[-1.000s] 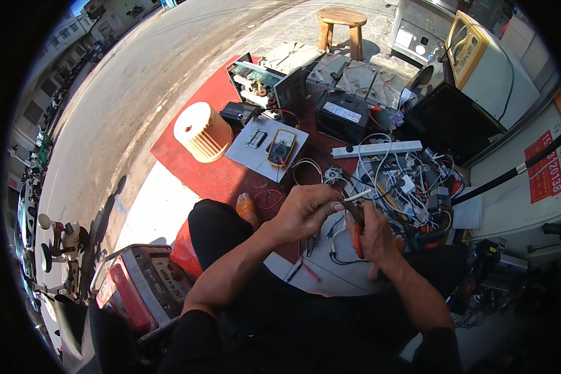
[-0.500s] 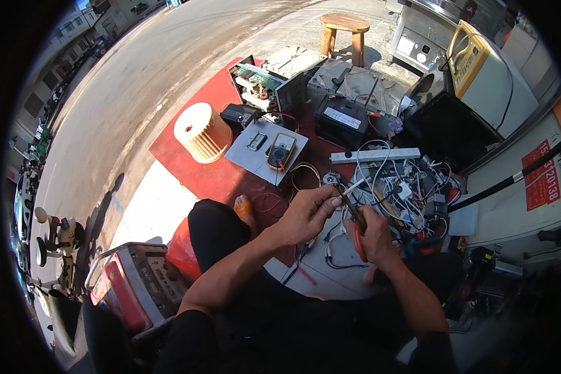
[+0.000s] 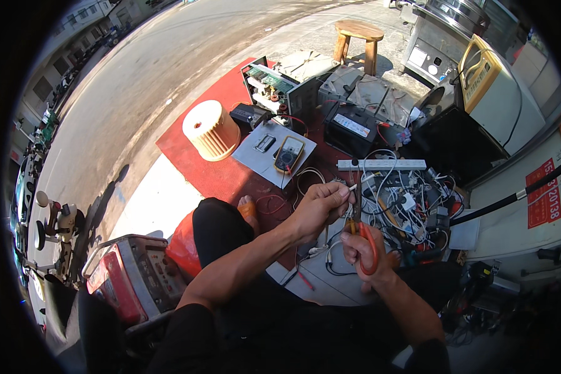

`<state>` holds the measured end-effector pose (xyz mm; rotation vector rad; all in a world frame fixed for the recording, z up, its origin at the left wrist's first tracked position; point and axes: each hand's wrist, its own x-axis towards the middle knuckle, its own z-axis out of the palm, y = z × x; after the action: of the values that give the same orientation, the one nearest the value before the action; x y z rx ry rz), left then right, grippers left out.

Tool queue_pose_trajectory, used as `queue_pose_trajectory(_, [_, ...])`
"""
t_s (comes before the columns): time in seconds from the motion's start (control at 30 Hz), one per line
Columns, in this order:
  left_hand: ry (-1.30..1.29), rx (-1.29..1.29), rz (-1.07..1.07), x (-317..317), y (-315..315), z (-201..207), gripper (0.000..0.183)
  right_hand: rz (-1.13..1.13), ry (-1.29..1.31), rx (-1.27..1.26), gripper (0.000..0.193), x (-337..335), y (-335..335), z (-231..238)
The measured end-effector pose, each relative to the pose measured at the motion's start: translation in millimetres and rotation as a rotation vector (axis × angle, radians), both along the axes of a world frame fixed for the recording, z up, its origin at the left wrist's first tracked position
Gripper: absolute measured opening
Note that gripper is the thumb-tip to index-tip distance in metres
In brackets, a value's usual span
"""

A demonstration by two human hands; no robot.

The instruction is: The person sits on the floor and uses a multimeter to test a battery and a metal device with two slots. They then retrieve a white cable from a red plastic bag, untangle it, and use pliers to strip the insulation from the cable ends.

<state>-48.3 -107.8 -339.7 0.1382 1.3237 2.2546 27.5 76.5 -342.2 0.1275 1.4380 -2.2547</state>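
Pinched between the thumb and fingers of my left hand (image 3: 321, 209) is a white cable (image 3: 363, 181), its end showing past the fingertips. My right hand (image 3: 371, 257) grips red-handled scissors (image 3: 358, 209), whose dark blades point up right beside the left fingertips and the cable. Whether the blades touch the cable I cannot tell. Below and to the right of both hands lies a tangled heap of cables and chargers (image 3: 411, 209). A white power strip (image 3: 381, 165) runs along the heap's far edge.
Ahead, a yellow multimeter (image 3: 288, 154) rests on a grey board (image 3: 255, 163) on a red mat (image 3: 176, 144). Nearby stand an upturned cream basket (image 3: 212, 132), a black battery (image 3: 350, 128) and an opened electronic unit (image 3: 271, 90). A red generator (image 3: 134, 280) sits at my left.
My right hand has dropped slightly and turned, bringing the scissors more upright with a red handle loop spread outward. The left hand keeps its pinch on the cable. The view has shifted a little.
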Motion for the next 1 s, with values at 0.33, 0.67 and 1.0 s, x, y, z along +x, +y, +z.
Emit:
queue_pose_trajectory(0.33, [0.006,0.162,-0.026,-14.2,8.8,-10.4,0.028,-0.008,-0.058,-0.15,0.02,-11.0,2.4,-2.8])
queue_pose_trajectory(0.67, [0.596,-0.611,0.113,-1.6,-12.9,-7.1,0.016,0.029,0.362,0.914,0.035,-18.5,26.6,-15.4])
queue_pose_trajectory(1.0, [1.1,-0.825,0.19,-4.3,-13.8,4.0,0.02,0.027,0.205,0.563,0.024,-11.8,17.2,-25.0])
